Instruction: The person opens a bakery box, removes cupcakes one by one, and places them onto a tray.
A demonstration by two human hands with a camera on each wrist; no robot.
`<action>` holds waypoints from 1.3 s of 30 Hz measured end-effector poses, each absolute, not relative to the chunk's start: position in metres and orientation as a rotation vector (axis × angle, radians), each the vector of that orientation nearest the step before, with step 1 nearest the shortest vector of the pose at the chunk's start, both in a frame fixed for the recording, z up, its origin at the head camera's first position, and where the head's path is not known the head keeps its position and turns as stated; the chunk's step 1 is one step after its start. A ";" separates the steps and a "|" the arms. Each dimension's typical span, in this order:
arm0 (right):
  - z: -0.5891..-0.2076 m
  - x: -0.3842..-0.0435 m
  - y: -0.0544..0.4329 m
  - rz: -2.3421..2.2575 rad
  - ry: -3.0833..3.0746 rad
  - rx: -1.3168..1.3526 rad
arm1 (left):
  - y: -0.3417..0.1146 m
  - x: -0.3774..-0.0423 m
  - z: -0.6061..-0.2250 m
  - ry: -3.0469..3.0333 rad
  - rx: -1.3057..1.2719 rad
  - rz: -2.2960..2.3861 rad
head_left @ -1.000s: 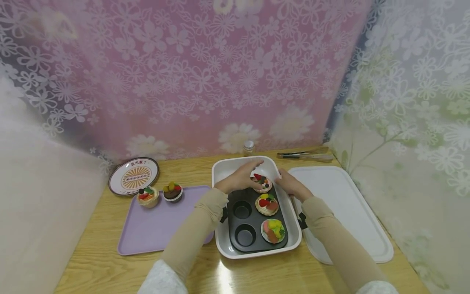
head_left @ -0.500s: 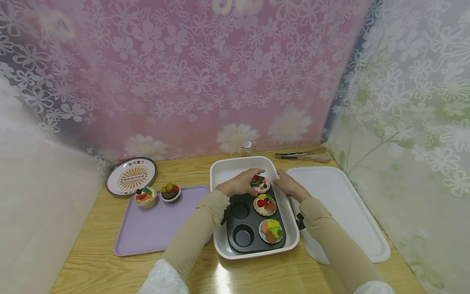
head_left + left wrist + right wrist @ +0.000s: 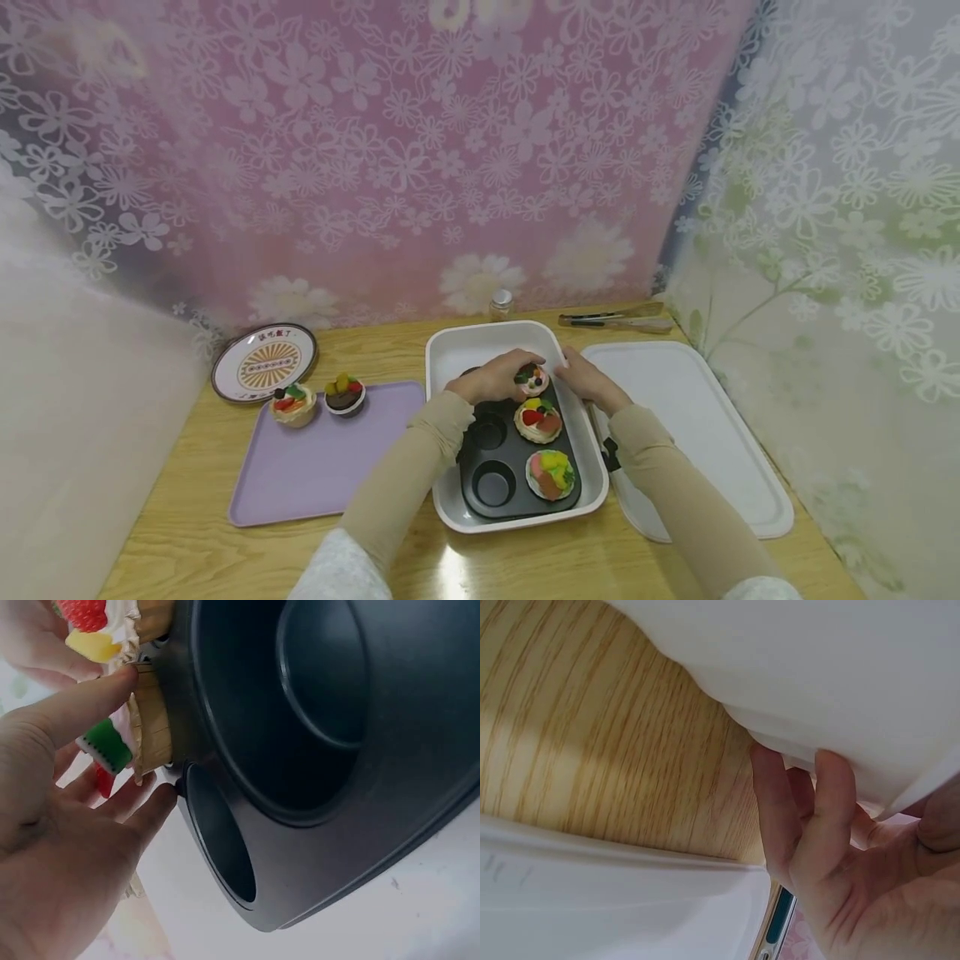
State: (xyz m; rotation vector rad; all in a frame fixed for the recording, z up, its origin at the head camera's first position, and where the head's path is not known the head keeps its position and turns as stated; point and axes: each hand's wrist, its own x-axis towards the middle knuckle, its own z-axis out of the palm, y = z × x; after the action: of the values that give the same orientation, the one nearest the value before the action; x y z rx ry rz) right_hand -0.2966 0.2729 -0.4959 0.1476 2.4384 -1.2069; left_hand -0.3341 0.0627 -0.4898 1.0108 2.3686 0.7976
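My left hand (image 3: 497, 377) grips the farthest fruit tart (image 3: 533, 381) in the right column of a black muffin pan (image 3: 517, 493). In the left wrist view its thumb lies against the crust of the tart (image 3: 152, 727), with fingers on the far side, beside a green kiwi slice. Two more fruit-topped tarts (image 3: 537, 420) (image 3: 550, 475) sit in nearer cups of that column. The pan lies inside a white rectangular basin (image 3: 600, 492). My right hand (image 3: 592, 380) holds the basin's right wall near the far corner, fingertips against its outside in the right wrist view.
Left of the basin, a lilac tray (image 3: 315, 475) carries a fruit tart (image 3: 293, 406) and a chocolate cupcake (image 3: 345, 395). A patterned plate (image 3: 264, 364) lies behind it. A white tray (image 3: 697, 442) is at right; tongs (image 3: 618, 318) and a glass jar (image 3: 501, 305) stand along the back.
My left hand has come down and its fingers have closed round the farthest tart. The right hand keeps its hold on the basin wall. The head view has shifted slightly.
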 end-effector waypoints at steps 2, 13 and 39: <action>-0.496 -0.296 0.273 -1.215 2.441 0.140 | 0.064 -0.332 -0.490 2.384 1.009 0.785; -0.497 -0.295 0.273 -1.230 2.430 0.126 | 0.072 -0.329 -0.496 2.533 0.937 0.656; -0.496 -0.293 0.273 -1.220 2.455 0.095 | 0.068 -0.326 -0.491 2.610 0.938 0.646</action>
State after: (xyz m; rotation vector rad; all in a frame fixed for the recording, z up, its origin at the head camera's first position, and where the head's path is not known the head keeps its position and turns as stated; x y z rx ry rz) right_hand -0.2928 0.2734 -0.4955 0.0949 2.4545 -1.2203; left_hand -0.3258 0.0683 -0.4909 0.9375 2.6098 0.6461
